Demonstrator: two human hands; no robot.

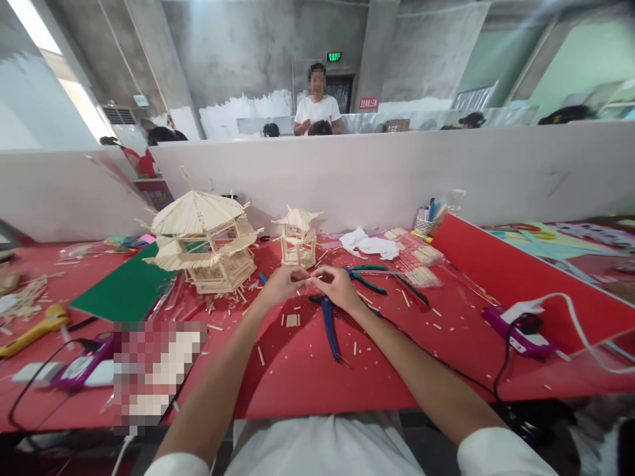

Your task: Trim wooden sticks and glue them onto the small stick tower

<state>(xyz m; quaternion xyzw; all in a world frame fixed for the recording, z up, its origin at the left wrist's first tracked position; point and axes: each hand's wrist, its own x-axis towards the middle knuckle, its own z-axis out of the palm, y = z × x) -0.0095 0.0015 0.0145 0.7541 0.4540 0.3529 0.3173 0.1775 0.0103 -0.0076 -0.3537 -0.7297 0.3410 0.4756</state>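
Note:
My left hand [286, 283] and my right hand [331, 283] meet fingertip to fingertip above the red table [307, 390]. Both are pinched closed; whatever lies between the fingers is too small to make out. Behind them stands a small pavilion model [297, 239] made of thin wooden sticks. A larger stick pavilion [203, 241] with two roof tiers is to the left. Blue-handled pliers [329, 327] lie just below my hands, and teal-handled pliers [370, 279] rest beyond my right wrist. A short row of cut sticks [292, 320] lies nearer to me.
A green board [126, 284], a yellow glue gun [34, 328] and a purple power strip [84, 360] are at left. On the right are stick packs [421, 264], a leaning red board [526, 277] and another purple power strip [518, 334]. A white partition [377, 172] runs behind; a person stands beyond.

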